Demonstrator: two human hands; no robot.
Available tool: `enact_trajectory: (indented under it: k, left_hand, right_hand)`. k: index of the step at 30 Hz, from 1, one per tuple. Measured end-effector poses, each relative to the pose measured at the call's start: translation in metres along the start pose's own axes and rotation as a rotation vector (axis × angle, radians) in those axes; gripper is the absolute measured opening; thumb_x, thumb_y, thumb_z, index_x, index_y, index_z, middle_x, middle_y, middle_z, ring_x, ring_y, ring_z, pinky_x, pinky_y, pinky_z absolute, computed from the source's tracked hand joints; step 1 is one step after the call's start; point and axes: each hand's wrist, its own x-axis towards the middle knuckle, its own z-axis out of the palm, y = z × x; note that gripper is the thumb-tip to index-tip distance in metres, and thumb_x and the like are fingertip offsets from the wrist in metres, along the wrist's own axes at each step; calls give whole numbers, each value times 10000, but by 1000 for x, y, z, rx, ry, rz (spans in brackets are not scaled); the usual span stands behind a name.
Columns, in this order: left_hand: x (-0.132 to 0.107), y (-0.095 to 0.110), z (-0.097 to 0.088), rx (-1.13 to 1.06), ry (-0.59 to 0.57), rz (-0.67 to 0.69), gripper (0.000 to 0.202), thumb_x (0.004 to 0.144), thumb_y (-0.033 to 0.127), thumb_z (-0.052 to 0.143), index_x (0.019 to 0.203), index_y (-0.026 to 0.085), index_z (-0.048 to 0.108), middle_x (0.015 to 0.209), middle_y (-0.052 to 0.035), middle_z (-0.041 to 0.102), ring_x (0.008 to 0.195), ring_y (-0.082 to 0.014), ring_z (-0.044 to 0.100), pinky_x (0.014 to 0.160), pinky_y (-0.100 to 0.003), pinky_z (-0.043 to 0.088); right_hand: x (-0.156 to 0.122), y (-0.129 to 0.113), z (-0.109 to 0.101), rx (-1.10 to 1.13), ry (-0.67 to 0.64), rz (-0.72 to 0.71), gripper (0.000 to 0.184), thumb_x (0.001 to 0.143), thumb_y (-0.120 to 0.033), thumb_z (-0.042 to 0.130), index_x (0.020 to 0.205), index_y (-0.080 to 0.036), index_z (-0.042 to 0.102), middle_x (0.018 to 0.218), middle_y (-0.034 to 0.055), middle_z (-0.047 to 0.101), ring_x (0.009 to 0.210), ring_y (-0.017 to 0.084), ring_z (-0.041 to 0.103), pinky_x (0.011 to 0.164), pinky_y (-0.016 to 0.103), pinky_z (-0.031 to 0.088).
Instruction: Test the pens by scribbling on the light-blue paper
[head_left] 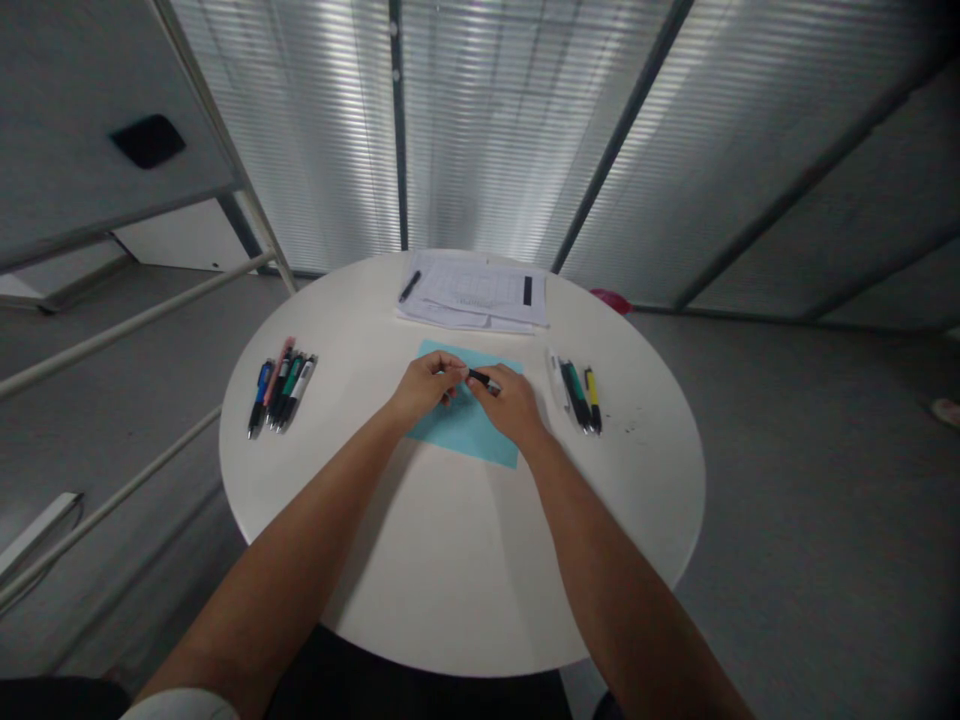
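Note:
Both my hands meet over a light blue sheet (480, 440) in the middle of the round white table (420, 580). My right hand (512, 402) is closed round a black pen (482, 379) that points left. My left hand (424, 385) pinches the pen's left end with its fingertips. A small part may lie under the fingers, but it is too small to make out.
Several coloured pens (281, 390) lie in a row at the table's left. Three more pens (577, 395) lie at the right. A stack of printed papers (480, 295) with a black pen (409, 286) beside it sits at the far edge. A metal railing stands to the left.

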Motion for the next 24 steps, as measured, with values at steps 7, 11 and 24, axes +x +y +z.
enact_trajectory:
  k: [7,11,24]
  left_hand:
    - [1,1,0,-13,11,1,147,733,249,694,794,159,595,645,15,568,500,-92,528,432,-213,406]
    - [2,-3,-1,16,2,15,135,734,246,689,797,154,613,624,19,552,490,-91,521,425,-214,404]
    - [3,-1,-6,-7,6,77,243,725,223,707,936,154,610,636,55,521,442,-56,465,423,-208,337]
  right_hand:
    - [0,-1,0,4,3,-4,230,908,-377,569,1016,-241,720,931,54,711,876,196,642,771,314,469]
    - [0,-1,-1,-10,-11,3,233,906,-376,572,1023,-236,717,933,55,715,876,196,643,778,318,470]
    - [0,0,0,10,26,-22,222,908,-358,575,1004,-219,719,920,54,716,866,194,647,768,311,472]
